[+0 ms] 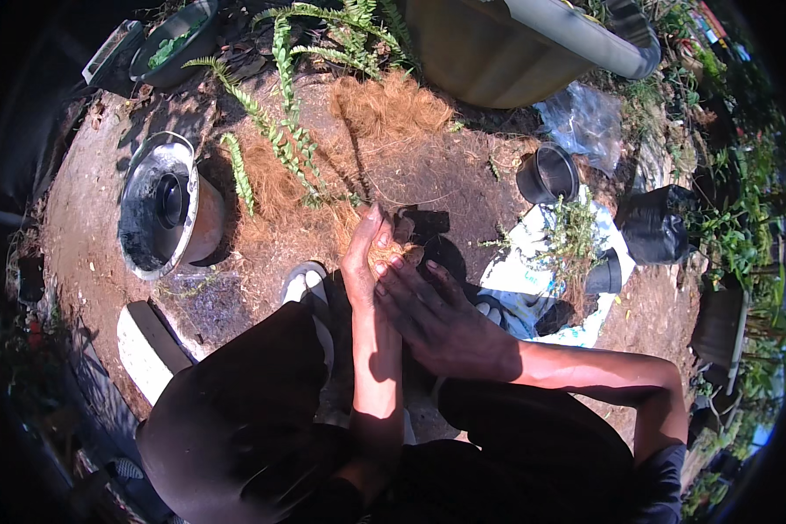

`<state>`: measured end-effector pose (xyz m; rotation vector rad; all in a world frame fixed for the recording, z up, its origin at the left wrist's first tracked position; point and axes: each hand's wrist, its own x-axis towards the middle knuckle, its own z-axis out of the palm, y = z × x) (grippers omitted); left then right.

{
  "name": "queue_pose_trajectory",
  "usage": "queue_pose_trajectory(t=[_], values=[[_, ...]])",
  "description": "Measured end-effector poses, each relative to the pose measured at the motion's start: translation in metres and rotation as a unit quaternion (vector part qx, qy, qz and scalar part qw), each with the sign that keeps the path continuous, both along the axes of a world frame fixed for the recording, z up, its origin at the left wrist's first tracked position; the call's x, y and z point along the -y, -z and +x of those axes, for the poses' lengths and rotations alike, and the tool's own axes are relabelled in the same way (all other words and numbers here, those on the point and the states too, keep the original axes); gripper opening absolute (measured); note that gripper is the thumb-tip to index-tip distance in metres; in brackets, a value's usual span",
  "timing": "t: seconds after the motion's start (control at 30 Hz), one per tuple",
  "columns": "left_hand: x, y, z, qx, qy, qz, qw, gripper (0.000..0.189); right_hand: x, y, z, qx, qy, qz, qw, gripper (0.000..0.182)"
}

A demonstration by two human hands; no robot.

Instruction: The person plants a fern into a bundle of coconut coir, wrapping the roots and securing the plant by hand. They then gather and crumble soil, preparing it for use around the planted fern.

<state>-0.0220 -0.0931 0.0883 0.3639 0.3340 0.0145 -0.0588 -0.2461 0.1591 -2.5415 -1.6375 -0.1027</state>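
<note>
My left hand [361, 259] cups a bundle of brown coconut fibre [386, 252], thumb pointing away from me. From the other side my right hand [426, 308] presses its outstretched fingers over the same bundle, so much of it is hidden between my palms. Just beyond my hands, green fern fronds [288, 131] rise from about the bundle; where their stems start I cannot tell. Loose coconut fibre [268, 173] lies under the fronds, and a larger heap of fibre [393, 108] sits farther off on the dirt ground [445, 157].
A bucket [206, 209] with a black pot [172, 200] inside tilts at left. At right, a white plastic sack [517, 262] lies beneath a small-leaved plant [573, 229]. Near it are a black pot [547, 173] and black bag [655, 223]. A large basin [498, 59] stands ahead.
</note>
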Motion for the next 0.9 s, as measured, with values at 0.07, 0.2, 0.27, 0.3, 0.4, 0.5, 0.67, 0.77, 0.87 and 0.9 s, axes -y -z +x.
queue_pose_trajectory(t=[0.07,0.2,0.27,0.3,0.4,0.5,0.67,0.77,0.87,0.9], values=[[0.009,-0.009,0.001,0.036,-0.023,0.044,0.998,0.025,0.001,0.000,-0.001,0.008,0.004,0.003,1.000,0.060],[0.005,-0.004,-0.001,0.065,0.056,-0.028,0.996,0.025,0.006,-0.008,-0.002,0.032,0.027,0.009,0.999,0.055],[0.016,-0.008,0.001,0.011,-0.019,0.015,1.000,0.022,0.004,-0.006,-0.003,0.040,0.028,0.014,0.999,0.052],[0.022,-0.014,0.000,-0.029,-0.054,0.028,0.998,0.020,0.003,-0.004,-0.002,0.035,0.027,0.014,0.999,0.052],[0.037,-0.056,0.002,-0.124,-0.068,0.052,0.989,0.019,0.012,-0.005,-0.002,0.022,0.044,0.024,0.999,0.051],[0.031,-0.040,-0.002,-0.076,-0.015,0.089,0.993,0.021,0.017,-0.011,-0.002,0.018,0.054,0.026,0.998,0.051],[0.030,-0.041,-0.002,-0.066,-0.042,0.095,0.992,0.017,0.020,-0.010,0.000,0.014,0.028,0.016,0.999,0.063],[0.019,-0.031,0.003,0.036,-0.052,-0.027,0.998,0.017,0.020,-0.014,0.003,-0.048,0.011,0.042,0.998,0.063],[0.004,-0.030,0.007,0.036,-0.104,-0.054,0.992,0.019,0.029,-0.015,0.010,-0.079,-0.022,0.098,0.992,0.061],[-0.004,-0.032,0.007,0.053,-0.112,-0.064,0.990,0.019,0.037,-0.013,0.011,-0.060,-0.034,0.116,0.991,0.061]])
